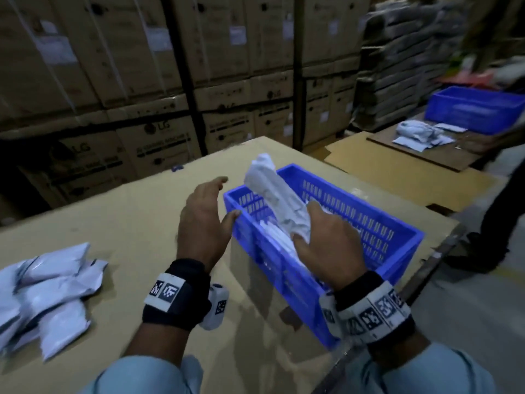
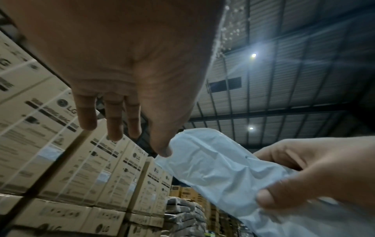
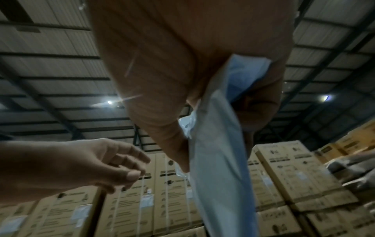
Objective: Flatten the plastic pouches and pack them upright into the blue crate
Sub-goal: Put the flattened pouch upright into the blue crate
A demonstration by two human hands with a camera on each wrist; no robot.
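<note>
While the right hand (image 1: 329, 240) gripped a crumpled white plastic pouch (image 1: 272, 194) by its lower end, thumb on one face and fingers curled behind the other, the left hand (image 1: 203, 220) hung just to its left with fingers loosely extended and nothing in it. The left wrist view showed that thumb tip (image 2: 164, 152) close to the pouch's upper edge, though whether it touched could not be told. The pouch slanted up and away from the right hand, its top rising above the far rim of the blue crate (image 1: 377, 220). That crate sat directly beneath the right hand on a cardboard-covered table (image 1: 127, 211), and more white pouches (image 1: 277, 237) stood on edge inside it, below the held one. The left hand's thumb hovered just beside the crate's near-left corner. Both wrists wore dark bands with printed marker tags (image 1: 167, 291). Well to the left of the left hand, a loose pile of unpacked pouches (image 1: 48, 291) lay flat on the table. Beyond both hands, stacked LG cartons (image 1: 159, 132) formed a wall. Far off to the right of the right hand, a second blue crate (image 1: 477, 109) stood on another surface with a few pouches (image 1: 420, 133) beside it, and a person's dark trouser leg (image 1: 500, 206) showed at the edge.
</note>
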